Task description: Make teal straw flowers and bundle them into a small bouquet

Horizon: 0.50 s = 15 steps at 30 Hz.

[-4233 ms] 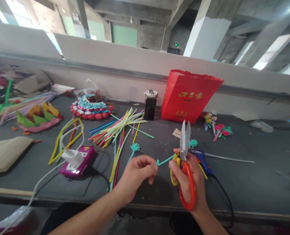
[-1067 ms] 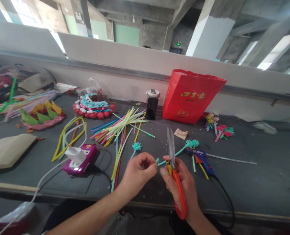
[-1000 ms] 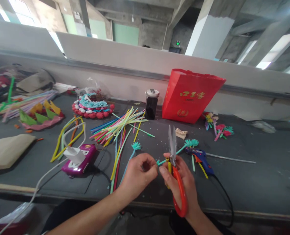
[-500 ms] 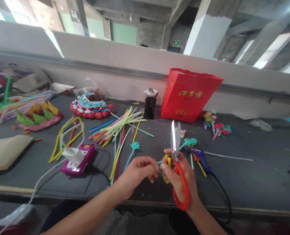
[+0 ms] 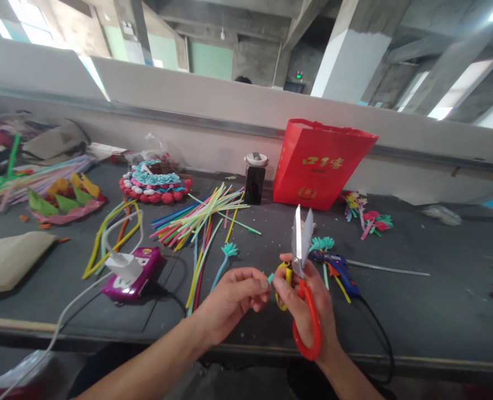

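My right hand is wrapped round a pair of scissors, blades pointing up and slightly parted. A red handle loop shows below, and a yellow loop shows by the fingers. A small teal straw piece sits between my two hands, at the fingertips of both. My left hand pinches it with thumb and forefinger. Just beyond my left hand lies a teal straw flower on a blue stem. A second teal flower lies behind my right hand, near a blue glue gun.
Colored straws lie in a pile left of centre. A purple power strip with a white plug and cable is at the left. Behind stand a red bag, a phone and a cup. Straw flowers lie right of the bag.
The teal straw piece now shows more plainly between the fingertips of both hands. The scissors have tilted slightly to the right, and my left hand has shifted very little.
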Available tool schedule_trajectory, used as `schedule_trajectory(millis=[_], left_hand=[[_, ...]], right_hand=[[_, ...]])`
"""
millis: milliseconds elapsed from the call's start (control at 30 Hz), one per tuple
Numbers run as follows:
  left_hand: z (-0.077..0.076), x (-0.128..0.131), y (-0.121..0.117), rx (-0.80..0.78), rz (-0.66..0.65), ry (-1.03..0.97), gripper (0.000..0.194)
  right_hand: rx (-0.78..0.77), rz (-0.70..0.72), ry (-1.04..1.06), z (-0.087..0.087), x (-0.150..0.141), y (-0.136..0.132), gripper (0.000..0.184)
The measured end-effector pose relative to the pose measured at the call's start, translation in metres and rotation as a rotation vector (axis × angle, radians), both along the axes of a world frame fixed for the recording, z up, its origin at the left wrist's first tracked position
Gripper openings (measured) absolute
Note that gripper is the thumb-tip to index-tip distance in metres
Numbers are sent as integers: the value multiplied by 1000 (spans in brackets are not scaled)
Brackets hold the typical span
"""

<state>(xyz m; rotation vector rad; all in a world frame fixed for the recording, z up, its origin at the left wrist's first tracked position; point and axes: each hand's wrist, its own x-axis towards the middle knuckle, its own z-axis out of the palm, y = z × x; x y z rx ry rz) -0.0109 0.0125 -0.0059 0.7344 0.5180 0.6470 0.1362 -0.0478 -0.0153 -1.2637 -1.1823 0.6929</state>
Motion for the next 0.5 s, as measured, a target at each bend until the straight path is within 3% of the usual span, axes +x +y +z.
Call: schedule_trajectory(millis=[133, 267, 500], left_hand=[[2, -2, 4, 102, 248, 26, 12], [3, -4, 5, 140, 360, -12, 13], [4, -3, 2, 152, 452, -40, 12]], right_hand=[[33, -179, -345, -15, -2, 0, 33], [143, -206, -604, -29, -7, 1, 38], [104, -178, -706, -31, -15, 5, 40]])
